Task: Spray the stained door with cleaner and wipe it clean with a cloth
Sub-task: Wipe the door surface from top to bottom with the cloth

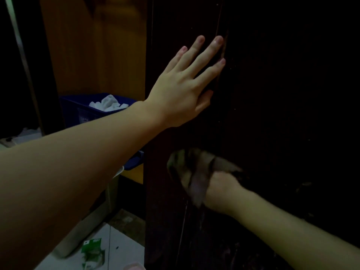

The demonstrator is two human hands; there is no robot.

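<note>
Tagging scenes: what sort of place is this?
Probably a dim home utility or bathroom area: a dark wooden door, a blue plastic bin holding crumpled white tissue, and pale floor tiles.

Left hand (183, 88) flat w/ fingers spread on dark door (272, 94), right hand (220, 193) lower down gripping blurred cloth (192, 172) against door, blue bin (81, 112) w/ white rags (108, 103) behind at left, green-white wrapper (92, 252) on floor.
</note>
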